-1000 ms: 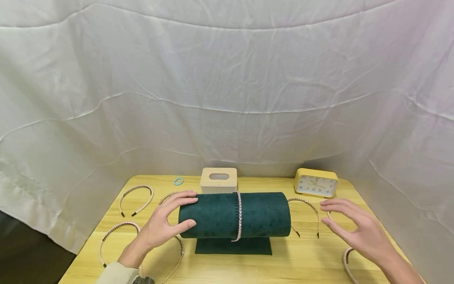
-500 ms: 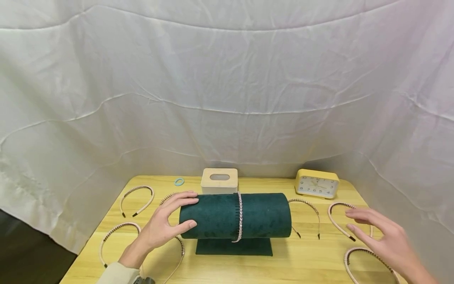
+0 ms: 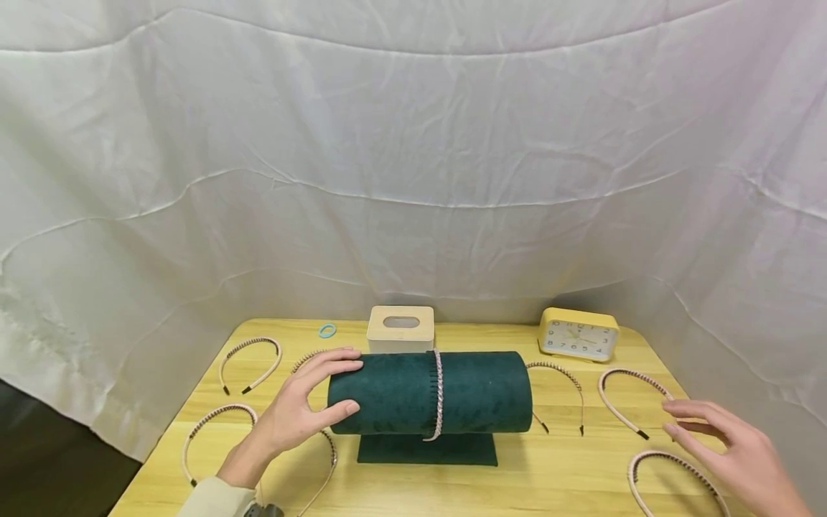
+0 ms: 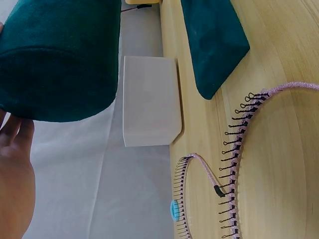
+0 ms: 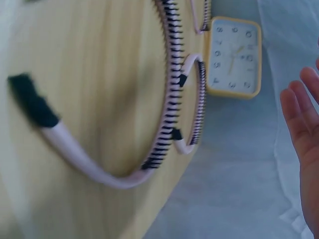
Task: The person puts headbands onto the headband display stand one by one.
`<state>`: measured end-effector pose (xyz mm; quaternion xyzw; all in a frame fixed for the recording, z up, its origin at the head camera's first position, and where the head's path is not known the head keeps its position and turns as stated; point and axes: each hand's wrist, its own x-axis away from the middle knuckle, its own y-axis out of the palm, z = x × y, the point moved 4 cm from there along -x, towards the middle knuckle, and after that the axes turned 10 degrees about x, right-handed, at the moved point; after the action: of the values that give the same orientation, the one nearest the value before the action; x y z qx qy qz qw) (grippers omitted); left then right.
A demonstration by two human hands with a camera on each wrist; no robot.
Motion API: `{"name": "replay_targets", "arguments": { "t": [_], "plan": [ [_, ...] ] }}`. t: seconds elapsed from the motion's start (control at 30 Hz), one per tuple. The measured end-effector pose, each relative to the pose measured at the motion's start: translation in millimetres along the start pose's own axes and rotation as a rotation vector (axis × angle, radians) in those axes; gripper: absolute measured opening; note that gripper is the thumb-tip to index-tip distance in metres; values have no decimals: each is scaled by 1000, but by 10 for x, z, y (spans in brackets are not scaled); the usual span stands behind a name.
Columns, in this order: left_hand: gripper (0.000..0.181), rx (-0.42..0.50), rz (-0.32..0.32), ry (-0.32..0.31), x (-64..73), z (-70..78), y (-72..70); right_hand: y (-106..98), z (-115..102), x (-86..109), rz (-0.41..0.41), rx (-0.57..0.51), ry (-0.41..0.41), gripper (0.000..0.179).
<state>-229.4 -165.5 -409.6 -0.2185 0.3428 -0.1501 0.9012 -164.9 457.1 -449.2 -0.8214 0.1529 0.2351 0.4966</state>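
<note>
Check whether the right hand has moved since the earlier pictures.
Yes. The right hand has moved farther right and nearer the bottom of the head view, judged against the yellow clock.

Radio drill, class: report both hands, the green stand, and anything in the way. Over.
Left hand on green stand, left end; right hand empty, near right-side headbands. One headband over stand's roll. Stand partly hides slotted box in head view.

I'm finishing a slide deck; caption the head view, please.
Left hand holding a green roll that bears one headband, right hand near another headband on the wooden table.
</note>
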Motion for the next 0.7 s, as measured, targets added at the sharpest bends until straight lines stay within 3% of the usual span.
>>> {"name": "replay_targets", "arguments": {
  "t": [0.3,0.57,0.7],
  "plan": [
    [59,-6,0,-10,6,-4,-6,49,374,153,-145,-60,170,28],
    [60,-7,1,0,7,-3,-5,96,747,276,-281,-40,348,43],
    [61,-4,-3,6,4,4,0,169,932,324,-410,-29,452,59]
  ]
}}
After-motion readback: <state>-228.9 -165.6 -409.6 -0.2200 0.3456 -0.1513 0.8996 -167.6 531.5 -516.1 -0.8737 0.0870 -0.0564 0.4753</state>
